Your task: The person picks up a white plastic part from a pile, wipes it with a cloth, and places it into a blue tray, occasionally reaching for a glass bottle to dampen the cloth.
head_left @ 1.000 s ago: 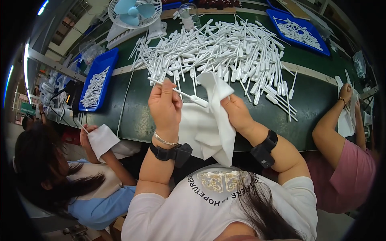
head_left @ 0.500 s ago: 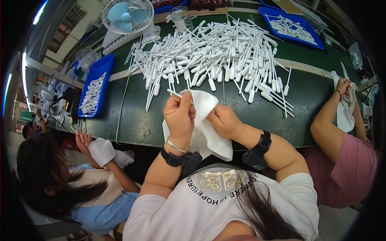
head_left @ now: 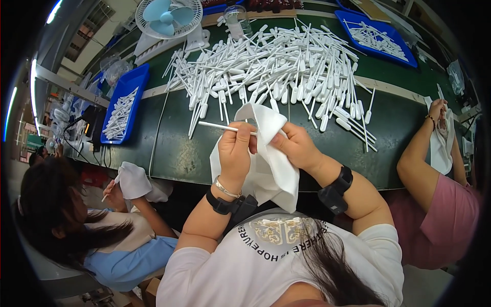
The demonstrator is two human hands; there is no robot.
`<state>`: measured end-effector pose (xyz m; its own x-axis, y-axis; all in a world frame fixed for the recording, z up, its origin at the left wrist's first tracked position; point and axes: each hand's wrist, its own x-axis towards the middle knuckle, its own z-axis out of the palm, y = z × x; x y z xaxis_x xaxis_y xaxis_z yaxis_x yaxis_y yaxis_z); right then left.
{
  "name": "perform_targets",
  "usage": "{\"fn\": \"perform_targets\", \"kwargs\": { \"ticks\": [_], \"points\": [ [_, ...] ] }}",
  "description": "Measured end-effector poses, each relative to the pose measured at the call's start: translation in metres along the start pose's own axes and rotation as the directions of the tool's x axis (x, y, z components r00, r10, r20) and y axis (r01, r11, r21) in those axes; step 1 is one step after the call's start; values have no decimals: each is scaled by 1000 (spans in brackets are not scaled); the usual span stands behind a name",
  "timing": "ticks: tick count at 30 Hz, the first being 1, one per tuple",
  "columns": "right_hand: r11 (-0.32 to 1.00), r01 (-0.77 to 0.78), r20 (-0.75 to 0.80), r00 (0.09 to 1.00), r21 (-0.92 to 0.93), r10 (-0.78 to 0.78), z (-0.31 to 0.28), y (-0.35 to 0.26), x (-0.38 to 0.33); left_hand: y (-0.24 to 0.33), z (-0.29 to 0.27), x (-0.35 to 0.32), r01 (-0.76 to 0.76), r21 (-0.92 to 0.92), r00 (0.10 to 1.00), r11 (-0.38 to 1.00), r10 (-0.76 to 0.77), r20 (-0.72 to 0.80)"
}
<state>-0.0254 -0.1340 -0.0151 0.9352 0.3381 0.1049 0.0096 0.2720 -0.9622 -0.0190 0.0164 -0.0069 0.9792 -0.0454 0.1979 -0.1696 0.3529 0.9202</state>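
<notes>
Between the fingertips of my left hand [head_left: 234,151] is a thin white stick [head_left: 210,125], lying nearly level with its free end pointing left. Its other end disappears behind the fingers and the fabric, so I cannot see its shape. My right hand [head_left: 303,149] pinches a white cloth [head_left: 273,181] bunched around that end. The cloth hangs in folds between my hands, over the table's front edge. Just beyond lies a big heap of white sticks with flat paddle ends [head_left: 271,66].
A blue tray of white sticks [head_left: 123,110] stands at left, another blue tray [head_left: 376,38] at far right. A fan [head_left: 166,18] and a clear jar [head_left: 237,23] are behind the heap. Co-workers sit on both sides, each with a white cloth; the left one's hand [head_left: 115,194] holds a stick.
The stick in my left hand now sticks out farther to the left and lies flatter. My hands have shifted slightly right and down. The left co-worker's hand and cloth have moved.
</notes>
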Motion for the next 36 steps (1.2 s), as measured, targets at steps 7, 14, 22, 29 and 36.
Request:
{"fn": "perform_targets", "kwargs": {
  "ticks": [7,14,22,29,36],
  "points": [
    [947,-100,-111,984,305,139,-7,0,4,5,-8,2,-9,-115,998,993,1,-69],
    [936,-126,-127,976,329,177,-1,9,7,-4,-4,0,95,-195,992,976,-109,-58],
    [917,-49,-165,978,396,123,-15,-4,9,9,-3,18,360,-357,931,862,-304,204],
    [722,105,-318,934,684,165,-26,-14,14,13,-30,79,427,-143,893,893,-391,221],
    [711,128,-328,932,691,151,-28,2,16,-28,-12,110,-213,973,962,85,-158,224]
  ]
}}
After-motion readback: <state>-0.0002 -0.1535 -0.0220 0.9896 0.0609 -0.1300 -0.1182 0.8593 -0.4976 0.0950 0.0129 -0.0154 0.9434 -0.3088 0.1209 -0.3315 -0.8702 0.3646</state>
